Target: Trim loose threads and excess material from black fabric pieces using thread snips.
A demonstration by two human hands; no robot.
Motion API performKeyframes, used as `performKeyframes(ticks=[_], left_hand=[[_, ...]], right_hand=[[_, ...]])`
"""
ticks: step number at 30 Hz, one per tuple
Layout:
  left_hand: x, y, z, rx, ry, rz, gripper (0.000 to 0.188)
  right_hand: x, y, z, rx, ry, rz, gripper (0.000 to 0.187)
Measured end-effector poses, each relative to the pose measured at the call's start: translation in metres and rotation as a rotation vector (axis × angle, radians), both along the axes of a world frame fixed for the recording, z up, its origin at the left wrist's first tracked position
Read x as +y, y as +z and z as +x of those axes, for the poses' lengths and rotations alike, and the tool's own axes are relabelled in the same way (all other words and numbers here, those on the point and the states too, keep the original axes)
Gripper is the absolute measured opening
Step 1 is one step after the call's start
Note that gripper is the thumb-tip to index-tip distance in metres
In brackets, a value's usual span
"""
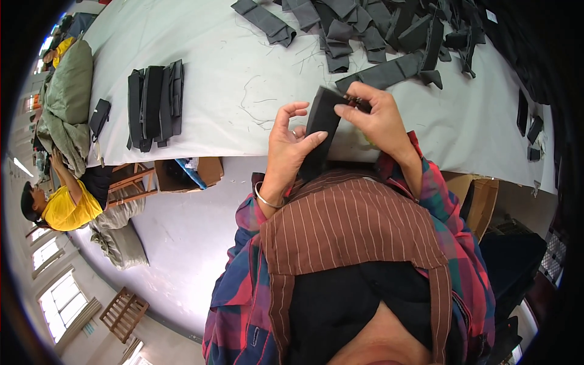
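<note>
Charcoal fabric strip (323, 115), twelve o'clock from my apron (353, 222). Left hand (289, 143): thumb pressing strip, forefinger clear, others partly hidden. Right hand (378, 120): pinching small dark item (361, 104) at strip's upper end. I judge strip light, stiffish, hardly fragile; best held by long edges.

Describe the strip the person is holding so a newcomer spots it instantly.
Find the pale table and, at its near edge, the left hand and right hand. The dark strip slants between them. Unlike strips in the scattered pile or neat row, it alone is held.
</note>
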State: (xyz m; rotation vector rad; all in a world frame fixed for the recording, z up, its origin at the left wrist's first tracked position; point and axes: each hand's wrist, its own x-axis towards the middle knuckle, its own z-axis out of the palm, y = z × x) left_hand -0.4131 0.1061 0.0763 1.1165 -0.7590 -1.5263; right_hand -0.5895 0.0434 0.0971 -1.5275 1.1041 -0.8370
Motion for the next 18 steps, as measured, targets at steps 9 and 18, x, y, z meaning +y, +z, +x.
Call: performKeyframes(ticks=[9, 18], left_hand=[[0.001, -0.019, 0.004, -0.067, -0.146, 0.096, 0.028], [-0.024, -0.036, 0.014, -0.495, -0.129, -0.007, 0.015]], right_hand=[[-0.010, -0.034, -0.008, -0.199, -0.071, 0.200, 0.011], [0.026, -0.009, 0.016, 0.292, 0.159, -0.607, 0.017]])
